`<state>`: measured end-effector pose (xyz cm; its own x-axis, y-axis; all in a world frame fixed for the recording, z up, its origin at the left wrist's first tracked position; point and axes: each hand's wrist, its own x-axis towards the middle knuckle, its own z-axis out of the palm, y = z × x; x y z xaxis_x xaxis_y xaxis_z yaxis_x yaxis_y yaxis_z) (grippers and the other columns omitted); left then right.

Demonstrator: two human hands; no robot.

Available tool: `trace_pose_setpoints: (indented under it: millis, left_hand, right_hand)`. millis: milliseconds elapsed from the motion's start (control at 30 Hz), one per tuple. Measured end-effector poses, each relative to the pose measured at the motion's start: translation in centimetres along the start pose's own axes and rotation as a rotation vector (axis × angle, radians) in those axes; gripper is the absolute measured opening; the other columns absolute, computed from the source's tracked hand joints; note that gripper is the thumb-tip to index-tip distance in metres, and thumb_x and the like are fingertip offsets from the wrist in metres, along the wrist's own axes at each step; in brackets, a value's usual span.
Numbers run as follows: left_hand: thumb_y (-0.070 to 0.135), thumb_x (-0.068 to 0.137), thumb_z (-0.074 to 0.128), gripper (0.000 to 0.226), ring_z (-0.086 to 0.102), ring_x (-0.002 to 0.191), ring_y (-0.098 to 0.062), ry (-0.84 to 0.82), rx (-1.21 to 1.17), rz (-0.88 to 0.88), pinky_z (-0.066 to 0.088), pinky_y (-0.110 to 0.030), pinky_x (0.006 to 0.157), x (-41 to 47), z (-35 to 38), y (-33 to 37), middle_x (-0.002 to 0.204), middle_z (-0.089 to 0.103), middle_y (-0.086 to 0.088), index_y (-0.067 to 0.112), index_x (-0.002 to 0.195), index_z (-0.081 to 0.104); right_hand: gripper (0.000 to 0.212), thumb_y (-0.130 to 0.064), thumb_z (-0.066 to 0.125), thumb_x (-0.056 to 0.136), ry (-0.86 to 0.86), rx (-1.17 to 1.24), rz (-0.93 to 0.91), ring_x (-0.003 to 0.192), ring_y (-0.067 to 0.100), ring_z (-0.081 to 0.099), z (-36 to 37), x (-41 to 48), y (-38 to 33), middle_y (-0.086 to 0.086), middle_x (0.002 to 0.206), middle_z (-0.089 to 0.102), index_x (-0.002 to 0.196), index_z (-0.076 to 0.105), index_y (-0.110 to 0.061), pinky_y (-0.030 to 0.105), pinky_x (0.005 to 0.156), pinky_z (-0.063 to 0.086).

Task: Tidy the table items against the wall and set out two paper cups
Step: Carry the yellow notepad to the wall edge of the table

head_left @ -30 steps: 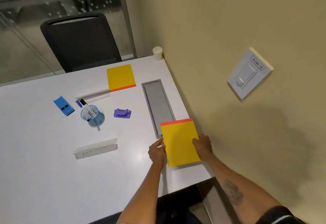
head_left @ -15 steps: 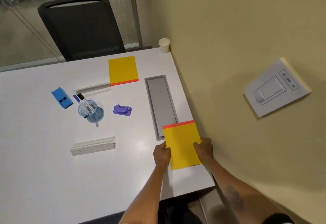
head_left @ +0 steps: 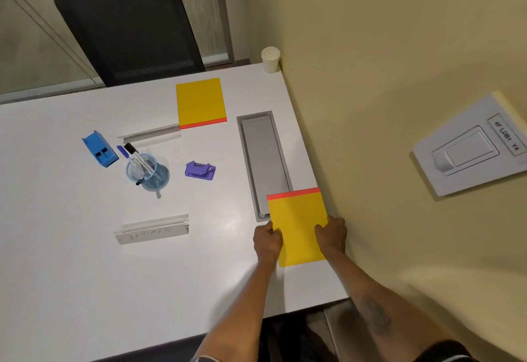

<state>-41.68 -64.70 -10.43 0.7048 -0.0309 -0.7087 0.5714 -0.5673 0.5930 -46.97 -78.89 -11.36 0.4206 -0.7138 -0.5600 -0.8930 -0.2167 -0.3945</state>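
A yellow notepad with a red top strip (head_left: 296, 224) lies flat on the white table (head_left: 71, 276), close to the wall on the right. My left hand (head_left: 268, 240) grips its left edge and my right hand (head_left: 332, 233) grips its right edge. A second yellow notepad (head_left: 200, 102) lies further back. A white paper cup (head_left: 271, 59) stands in the far corner against the wall. Scattered at mid-table are a blue stapler (head_left: 100, 149), a clear pen cup with markers (head_left: 145, 172), a purple hole punch (head_left: 199, 170) and two white name plates (head_left: 152, 229), (head_left: 149, 136).
A grey cable tray lid (head_left: 263, 156) is set into the table beside the wall; the held notepad overlaps its near end. A black office chair (head_left: 125, 25) stands behind the table. A switch plate (head_left: 473, 144) is on the beige wall.
Both hands have slid the held notepad slightly toward the wall and the near edge. The camera has tilted a little.
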Motion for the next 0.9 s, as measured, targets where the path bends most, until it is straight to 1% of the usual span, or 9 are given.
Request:
trace_pose_setpoints:
  millis: [100, 200, 267, 367, 533, 600, 667, 767, 900]
  left_hand:
    - [0.006, 0.095, 0.054, 0.050, 0.049, 0.080, -0.021, 0.032, 0.002, 0.008, 0.038, -0.028, 0.076, 0.1, 0.4, -0.3, 0.067, 0.045, 0.009, 0.037, 0.062, 0.032]
    - [0.006, 0.095, 0.053, 0.040, 0.051, 0.080, -0.023, 0.051, -0.004, 0.029, 0.040, -0.030, 0.073, -0.4, 0.6, -0.6, 0.081, 0.055, -0.005, 0.029, 0.065, 0.041]
    - [0.006, 0.095, 0.053, 0.034, 0.052, 0.080, -0.023, 0.059, -0.020, 0.034, 0.040, -0.030, 0.073, -0.7, 0.7, -0.8, 0.086, 0.056, -0.008, 0.024, 0.067, 0.046]
    - [0.005, 0.095, 0.052, 0.021, 0.051, 0.079, -0.022, 0.046, -0.023, 0.059, 0.039, -0.029, 0.071, -1.1, 0.7, -1.0, 0.083, 0.055, -0.009, 0.012, 0.075, 0.050]
    - [0.007, 0.096, 0.052, 0.031, 0.048, 0.075, -0.021, 0.043, -0.006, 0.083, 0.032, -0.022, 0.057, -1.2, 0.6, -1.2, 0.076, 0.053, -0.007, 0.016, 0.068, 0.043]
    - [0.009, 0.096, 0.053, 0.034, 0.050, 0.077, -0.019, 0.030, -0.008, 0.079, 0.035, -0.022, 0.060, -1.4, 0.5, -1.1, 0.072, 0.053, 0.000, 0.022, 0.067, 0.044]
    - [0.012, 0.098, 0.053, 0.027, 0.053, 0.082, -0.018, 0.007, -0.024, 0.066, 0.040, -0.025, 0.071, -1.4, 0.4, -0.9, 0.076, 0.056, 0.005, 0.025, 0.075, 0.055]
    - [0.014, 0.098, 0.053, 0.009, 0.055, 0.084, -0.019, -0.017, -0.030, 0.066, 0.041, -0.027, 0.075, -1.4, 0.2, -0.5, 0.091, 0.061, -0.002, 0.018, 0.093, 0.059]
    - [0.014, 0.098, 0.053, 0.018, 0.054, 0.086, -0.020, -0.029, -0.012, 0.049, 0.041, -0.028, 0.077, -1.2, 0.0, -0.3, 0.083, 0.060, 0.001, 0.022, 0.082, 0.056]
  right_hand:
    - [0.040, -0.010, 0.053, 0.089, 0.014, -0.010, -0.013, 0.123, 0.038, 0.046, 0.3, 0.1, 0.3, 0.020, 0.130, 0.047, 0.127, 0.056, 0.002, 0.041, 0.107, 0.040]
    - [0.044, -0.011, 0.053, 0.090, 0.019, -0.036, -0.034, 0.126, 0.037, 0.044, 0.4, 0.1, 0.6, 0.020, 0.132, 0.046, 0.131, 0.053, 0.002, 0.041, 0.109, 0.037]
    - [0.043, -0.012, 0.053, 0.090, 0.011, -0.052, -0.046, 0.126, 0.037, 0.044, 0.3, 0.1, 0.7, 0.020, 0.133, 0.045, 0.131, 0.052, 0.002, 0.040, 0.109, 0.036]
    - [0.039, -0.012, 0.053, 0.090, -0.006, -0.056, -0.053, 0.125, 0.037, 0.045, 0.2, 0.0, 0.7, 0.020, 0.133, 0.045, 0.127, 0.054, 0.002, 0.040, 0.109, 0.036]
    - [0.043, -0.013, 0.053, 0.092, -0.030, -0.079, -0.078, 0.127, 0.037, 0.043, 0.2, 0.0, 1.0, 0.019, 0.136, 0.043, 0.132, 0.050, 0.002, 0.039, 0.110, 0.035]
    - [0.046, -0.013, 0.053, 0.092, -0.033, -0.086, -0.085, 0.128, 0.037, 0.043, 0.1, 0.0, 0.9, 0.020, 0.137, 0.042, 0.135, 0.048, 0.003, 0.040, 0.110, 0.036]
    - [0.047, -0.014, 0.054, 0.092, -0.037, -0.094, -0.090, 0.128, 0.037, 0.044, 0.0, 0.0, 0.9, 0.020, 0.137, 0.042, 0.136, 0.048, 0.003, 0.041, 0.109, 0.037]
    - [0.046, -0.015, 0.056, 0.092, -0.051, -0.119, -0.089, 0.127, 0.038, 0.044, -0.1, 0.1, 0.7, 0.020, 0.136, 0.042, 0.134, 0.049, 0.003, 0.042, 0.108, 0.038]
    - [0.046, -0.018, 0.057, 0.092, -0.081, -0.149, -0.088, 0.126, 0.037, 0.045, -0.5, 0.3, 0.6, 0.021, 0.135, 0.043, 0.132, 0.050, 0.003, 0.041, 0.106, 0.039]
